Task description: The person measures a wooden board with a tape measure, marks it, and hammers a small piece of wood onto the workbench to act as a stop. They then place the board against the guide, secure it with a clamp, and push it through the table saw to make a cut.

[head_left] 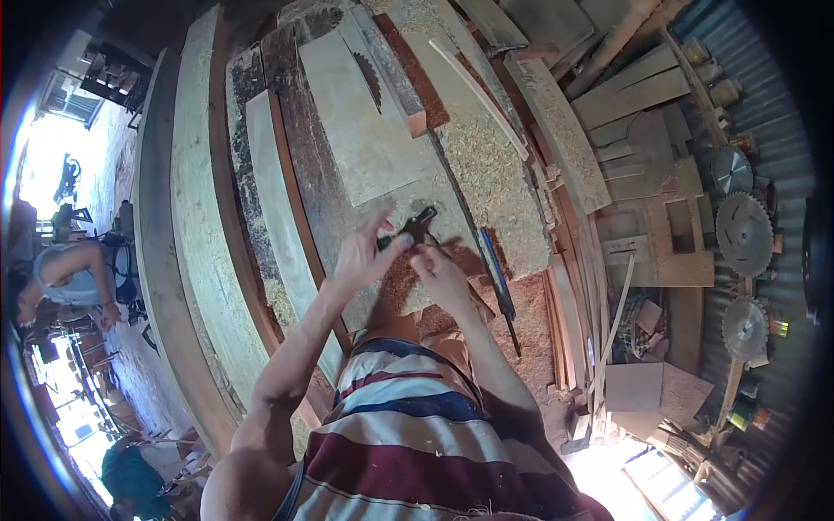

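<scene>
A small dark tool (419,227) is between my two hands, above the sawdust-covered work surface. My left hand (363,253) has its thumb and fingers around the tool's left side. Close beside it, my right hand (438,271) pinches the tool's lower end. What the tool is exactly cannot be made out. Beyond the hands lies a flat pale board (365,130), with a toothed saw blade (367,78) showing at its right edge. To the right of my right hand is a blue and black bar (497,269).
Long planks (201,174) run along the left. A reddish beam (395,87) lies beyond the hands. Circular saw blades (744,233) hang on the corrugated wall at right, near stacked boards (651,191). Another person (78,271) is at far left.
</scene>
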